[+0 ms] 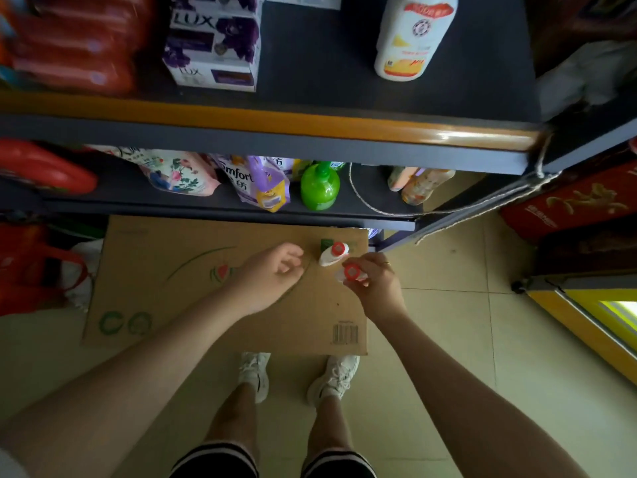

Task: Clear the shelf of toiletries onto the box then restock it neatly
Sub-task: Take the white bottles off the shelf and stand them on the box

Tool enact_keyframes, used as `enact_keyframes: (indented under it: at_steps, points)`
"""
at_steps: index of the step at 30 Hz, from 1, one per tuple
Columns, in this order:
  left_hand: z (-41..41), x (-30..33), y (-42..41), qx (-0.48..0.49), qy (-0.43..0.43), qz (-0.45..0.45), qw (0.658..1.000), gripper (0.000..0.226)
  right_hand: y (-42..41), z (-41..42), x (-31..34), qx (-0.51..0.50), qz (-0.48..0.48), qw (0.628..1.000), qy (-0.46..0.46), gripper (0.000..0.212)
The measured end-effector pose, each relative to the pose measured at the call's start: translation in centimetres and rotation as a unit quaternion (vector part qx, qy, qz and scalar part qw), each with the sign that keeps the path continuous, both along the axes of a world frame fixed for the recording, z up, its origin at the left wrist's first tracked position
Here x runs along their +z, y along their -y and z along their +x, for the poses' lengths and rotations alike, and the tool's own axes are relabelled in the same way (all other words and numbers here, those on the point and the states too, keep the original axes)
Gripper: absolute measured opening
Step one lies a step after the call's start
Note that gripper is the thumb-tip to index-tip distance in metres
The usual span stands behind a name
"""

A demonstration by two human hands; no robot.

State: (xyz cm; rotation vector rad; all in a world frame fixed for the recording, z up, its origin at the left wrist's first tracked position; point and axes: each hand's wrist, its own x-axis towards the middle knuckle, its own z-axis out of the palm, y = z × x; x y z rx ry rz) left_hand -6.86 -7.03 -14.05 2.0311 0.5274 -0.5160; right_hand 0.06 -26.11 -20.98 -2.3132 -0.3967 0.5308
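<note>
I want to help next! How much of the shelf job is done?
Just started. One red-capped bottle already stands on the cardboard box. The right hand grips a second bottle above the box; the left hand holds nothing. Left on the shelf: a big white bottle, Lux soap boxes, red packs. No restocking yet.

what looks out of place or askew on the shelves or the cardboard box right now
On the lower shelf, a loose twine cord trails from the right post. The purple softener pouch and floral pouch lean rather than stand. On the flat cardboard box, one small red-capped white bottle stands tilted; the right hand grips another.
</note>
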Motion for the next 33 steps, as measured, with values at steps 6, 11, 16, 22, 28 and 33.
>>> enact_keyframes:
  at_steps: [6, 11, 16, 22, 28, 33]
  points:
    - [0.2, -0.7, -2.2, 0.016, 0.015, 0.022, 1.000, 0.020, -1.7, -0.1, -4.3, -0.019, -0.057, 0.997, -0.047, 0.026]
    - [0.0, -0.3, -2.7, 0.020, 0.045, 0.031, 0.998, 0.023, -1.4, -0.8, -6.7, -0.018, -0.102, 0.992, -0.069, 0.021]
    - [-0.1, 0.2, -2.6, 0.016, 0.079, 0.011, 0.997, 0.019, -0.7, -0.9, -6.6, -0.034, -0.082, 0.994, -0.058, 0.023]
    - [1.4, 3.1, -2.0, -0.016, 0.225, 0.086, 0.970, 0.027, -0.2, 0.9, -1.1, -0.053, -0.022, 0.998, -0.004, 0.029]
    - [5.4, 8.3, -1.3, -0.109, 0.430, 0.345, 0.827, 0.034, 0.2, 3.8, 9.3, -0.078, 0.075, 0.989, 0.102, 0.010]
    - [8.8, 9.2, -1.9, -0.128, 0.344, 0.458, 0.810, 0.063, -1.5, 8.5, 17.2, -0.114, 0.161, 0.961, 0.192, 0.011]
